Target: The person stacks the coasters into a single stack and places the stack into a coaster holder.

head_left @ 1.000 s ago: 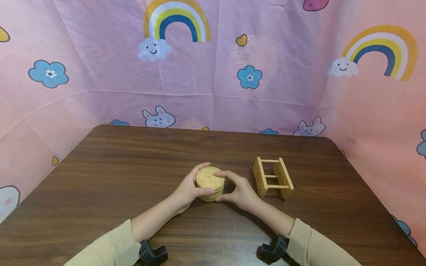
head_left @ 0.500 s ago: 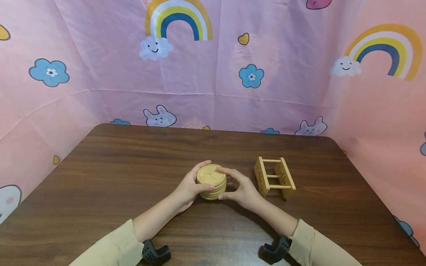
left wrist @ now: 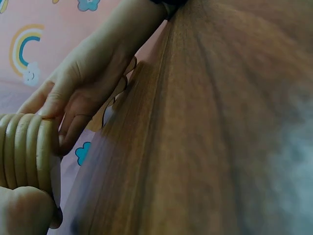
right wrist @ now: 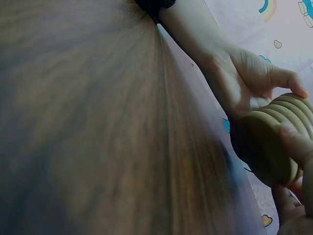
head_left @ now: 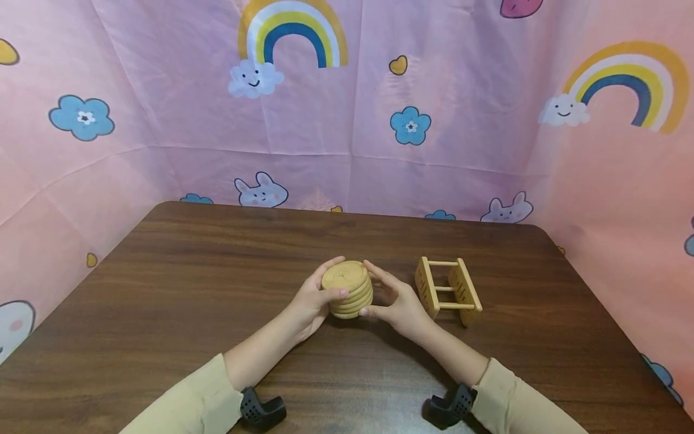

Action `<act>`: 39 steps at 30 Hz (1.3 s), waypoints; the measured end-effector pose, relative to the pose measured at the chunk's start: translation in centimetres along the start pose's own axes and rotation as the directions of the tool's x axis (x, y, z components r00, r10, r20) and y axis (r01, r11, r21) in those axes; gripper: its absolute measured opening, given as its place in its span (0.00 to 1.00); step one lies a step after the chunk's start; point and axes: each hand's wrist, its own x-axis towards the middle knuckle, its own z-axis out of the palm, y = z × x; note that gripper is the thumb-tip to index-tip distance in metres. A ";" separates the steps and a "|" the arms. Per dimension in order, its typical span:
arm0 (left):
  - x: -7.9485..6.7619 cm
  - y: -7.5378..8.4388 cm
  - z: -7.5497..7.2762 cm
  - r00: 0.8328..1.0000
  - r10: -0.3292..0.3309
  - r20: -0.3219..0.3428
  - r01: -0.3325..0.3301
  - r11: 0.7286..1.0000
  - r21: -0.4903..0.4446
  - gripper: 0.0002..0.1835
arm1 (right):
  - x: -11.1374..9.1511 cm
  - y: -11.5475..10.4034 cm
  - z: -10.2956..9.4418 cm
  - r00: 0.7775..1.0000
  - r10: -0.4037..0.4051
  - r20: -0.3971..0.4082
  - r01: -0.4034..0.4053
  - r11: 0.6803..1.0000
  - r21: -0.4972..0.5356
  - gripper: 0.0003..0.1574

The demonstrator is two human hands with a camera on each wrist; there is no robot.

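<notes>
A stack of several round wooden coasters (head_left: 344, 275) is held between both hands, above the table, with a line drawing on its top face. My left hand (head_left: 313, 302) grips it from the left, thumb across the front and fingers around the far side. On the right, my right hand (head_left: 402, 308) holds it with the thumb low on the side and a finger at the top rim. In the right wrist view the stack's flat underside (right wrist: 266, 147) shows. The left wrist view shows the coasters' stacked edges (left wrist: 30, 147).
A small wooden rack (head_left: 425, 288) with two slatted side panels joined by rods stands just right of my right hand. Everything is over a dark wood-grain table (head_left: 244, 253). A pink and purple printed cloth (head_left: 314, 126) hangs behind and at the sides.
The stack has moved slightly up and to the right with both hands and tilted a little. My right forefinger has shifted from the top face to the far right rim. The rack stays put.
</notes>
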 end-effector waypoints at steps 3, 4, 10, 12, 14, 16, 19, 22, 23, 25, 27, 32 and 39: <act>0.2 -0.1 0.1 1.000 0.007 -0.010 -0.007 0.999 -0.048 0.42 | -0.1 -0.1 0.0 0.999 0.005 -0.034 -0.004 1.000 0.024 0.51; 0.2 -0.1 0.2 1.000 0.010 -0.013 -0.011 0.998 -0.067 0.41 | -0.1 -0.1 0.1 0.999 0.004 -0.049 -0.002 1.000 0.024 0.50; 0.7 -0.1 0.9 0.999 0.034 0.013 -0.031 0.987 -0.156 0.43 | -0.1 -0.4 0.6 0.989 -0.037 -0.145 0.042 0.999 0.028 0.46; 0.8 -0.2 1.2 0.999 0.042 0.016 -0.039 0.984 -0.171 0.43 | -0.1 -0.4 0.8 0.984 -0.046 -0.175 0.051 0.998 0.026 0.46; 1.0 -0.3 1.4 0.999 0.047 0.017 -0.043 0.982 -0.181 0.44 | -0.2 -0.5 1.0 0.979 -0.055 -0.198 0.060 0.998 0.017 0.46; 1.1 -0.4 1.7 0.998 0.053 0.015 -0.049 0.979 -0.198 0.45 | -0.3 -0.9 1.2 0.973 -0.061 -0.221 0.065 0.998 0.011 0.46; 1.2 -0.5 2.0 0.998 0.059 0.012 -0.054 0.973 -0.222 0.46 | -0.4 -2.2 1.5 0.968 -0.061 -0.245 0.061 0.998 -0.007 0.47; 1.3 -0.6 2.4 0.998 0.064 0.001 -0.062 0.966 -0.252 0.46 | -0.6 -3.6 2.0 0.965 -0.045 -0.260 0.034 0.998 -0.045 0.50; 1.3 -0.6 2.5 0.998 0.066 -0.004 -0.065 0.963 -0.263 0.46 | -0.6 -3.9 2.1 0.964 -0.044 -0.261 0.030 0.998 -0.058 0.52; 1.3 -0.7 2.8 0.998 0.067 -0.011 -0.067 0.958 -0.279 0.45 | -0.7 -4.3 2.3 0.963 -0.036 -0.269 0.015 0.997 -0.080 0.54; 1.3 -0.7 3.1 0.998 0.067 -0.013 -0.067 0.954 -0.292 0.44 | -0.8 -4.5 2.5 0.961 -0.036 -0.275 0.010 0.995 -0.094 0.56; 1.2 -0.8 3.4 0.998 0.057 -0.010 -0.057 0.952 -0.301 0.44 | -0.8 -5.2 2.7 0.947 -0.049 -0.316 0.009 0.992 -0.127 0.55; 1.0 -0.8 3.5 0.998 0.060 0.029 -0.049 0.953 -0.299 0.49 | -0.8 -6.3 2.5 0.926 -0.099 -0.365 0.034 0.983 -0.180 0.51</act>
